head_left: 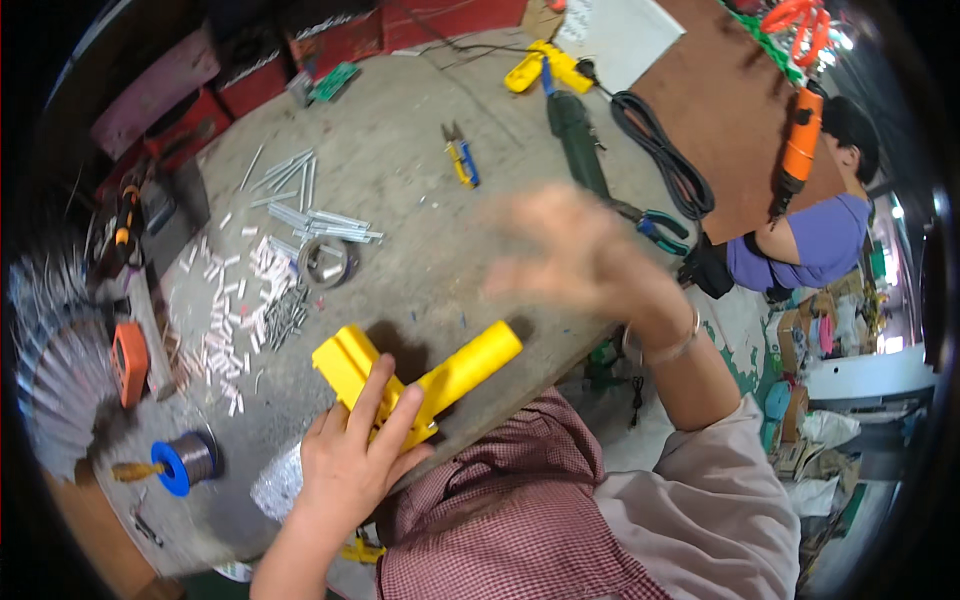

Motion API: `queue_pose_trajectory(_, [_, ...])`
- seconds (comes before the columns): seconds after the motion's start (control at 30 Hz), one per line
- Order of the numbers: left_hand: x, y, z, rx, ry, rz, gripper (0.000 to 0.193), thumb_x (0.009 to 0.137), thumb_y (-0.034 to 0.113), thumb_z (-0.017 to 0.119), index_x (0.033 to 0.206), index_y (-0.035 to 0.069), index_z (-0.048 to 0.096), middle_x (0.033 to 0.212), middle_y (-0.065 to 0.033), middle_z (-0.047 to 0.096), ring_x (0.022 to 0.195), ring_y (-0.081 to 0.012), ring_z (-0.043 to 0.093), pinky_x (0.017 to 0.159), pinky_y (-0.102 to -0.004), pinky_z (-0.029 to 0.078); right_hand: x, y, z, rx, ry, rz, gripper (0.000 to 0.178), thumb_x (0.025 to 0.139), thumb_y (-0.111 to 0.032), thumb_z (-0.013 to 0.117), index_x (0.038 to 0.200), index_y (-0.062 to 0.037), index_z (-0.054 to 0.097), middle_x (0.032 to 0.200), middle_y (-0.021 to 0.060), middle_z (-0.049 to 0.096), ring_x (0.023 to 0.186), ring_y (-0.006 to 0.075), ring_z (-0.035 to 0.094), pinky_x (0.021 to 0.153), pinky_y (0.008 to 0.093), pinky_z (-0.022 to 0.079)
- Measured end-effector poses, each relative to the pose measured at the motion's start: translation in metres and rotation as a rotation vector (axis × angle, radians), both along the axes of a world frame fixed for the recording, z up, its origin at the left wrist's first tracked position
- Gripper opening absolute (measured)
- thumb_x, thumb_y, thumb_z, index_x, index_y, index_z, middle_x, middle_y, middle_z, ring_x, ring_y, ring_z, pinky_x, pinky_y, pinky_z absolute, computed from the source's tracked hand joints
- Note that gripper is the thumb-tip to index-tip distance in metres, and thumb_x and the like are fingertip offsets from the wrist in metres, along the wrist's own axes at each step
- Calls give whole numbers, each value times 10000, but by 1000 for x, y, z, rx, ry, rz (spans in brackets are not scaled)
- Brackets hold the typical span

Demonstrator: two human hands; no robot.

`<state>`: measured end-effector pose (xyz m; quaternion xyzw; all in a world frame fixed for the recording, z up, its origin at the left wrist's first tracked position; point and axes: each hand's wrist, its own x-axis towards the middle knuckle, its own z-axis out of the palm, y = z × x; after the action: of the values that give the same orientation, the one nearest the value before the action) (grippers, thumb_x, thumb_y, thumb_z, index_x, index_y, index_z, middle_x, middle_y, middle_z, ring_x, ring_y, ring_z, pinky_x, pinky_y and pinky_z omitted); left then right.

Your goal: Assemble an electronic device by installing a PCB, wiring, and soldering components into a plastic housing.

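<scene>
At the near edge of the bench lies a yellow plastic housing (470,372), a boxy body with a round handle set at an angle. My left hand (350,450) rests on it, thumb and fingers holding it against the bench. Raised over the bench to the right, my right hand (560,250) is smeared by motion, so its fingers do not show clearly. Close beyond it are a dark green electric screwdriver (578,145) and pliers with teal-and-black handles (662,232). Small blue-and-yellow snips (461,158) lie farther off.
Small white sleeves (225,310), screws (288,318), metal rods (325,225) and a tape roll (326,263) lie to the left. Nearer stands a blue solder spool (185,465). An orange screwdriver (800,145) hangs at right; a person in purple (820,240) sits beyond.
</scene>
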<state>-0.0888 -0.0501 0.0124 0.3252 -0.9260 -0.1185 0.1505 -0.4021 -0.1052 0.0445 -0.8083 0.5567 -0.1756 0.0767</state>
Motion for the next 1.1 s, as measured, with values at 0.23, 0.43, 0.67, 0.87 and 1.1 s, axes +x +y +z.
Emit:
queue_pose_trajectory(0.23, [-5, 1, -4, 13, 148, 24, 893, 617, 298, 846, 1389, 108, 439, 1389, -143, 518, 769, -281, 622, 633, -357, 527, -73, -40, -14, 189, 133, -855, 718, 764, -280, 733, 1382, -32, 464, 1010, 159, 657, 907, 333, 642, 846, 396, 503])
queue_pose_trajectory(0.43, [1, 7, -6, 102, 136, 101, 1130, 549, 243, 901, 1476, 96, 271, 1371, -192, 528, 1085, -392, 615, 844, -433, 531, 8, -3, 4, 420, -1664, -223, 701, 828, -341, 667, 1369, 42, 438, 920, 75, 634, 842, 215, 642, 773, 391, 536])
queue_pose_trajectory(0.67, [-8, -6, -10, 25, 260, 63, 1035, 521, 197, 875, 1431, 54, 403, 1372, -123, 558, 678, -221, 598, 611, -297, 527, 46, 8, 11, 239, -2087, -365, 428, 863, -436, 576, 1030, -43, 554, 730, 50, 555, 701, 202, 548, 779, 388, 463])
queue_pose_trajectory(0.87, [-5, -6, -13, 48, 283, 60, 1030, 565, 194, 873, 1449, 51, 364, 1370, -145, 553, 718, -240, 628, 635, -313, 549, 55, 17, -13, 254, -2270, -288, 407, 855, -459, 569, 1013, -83, 559, 717, 32, 512, 693, 188, 507, 800, 388, 424])
queue_pose_trajectory(1.1, [-3, -4, -13, 41, 304, 66, 1002, 577, 177, 869, 1440, 54, 375, 1340, -144, 577, 716, -245, 633, 614, -311, 552, 58, 20, -23, 261, -2290, -304, 411, 824, -481, 594, 946, -90, 556, 715, 24, 501, 688, 180, 502, 799, 376, 419])
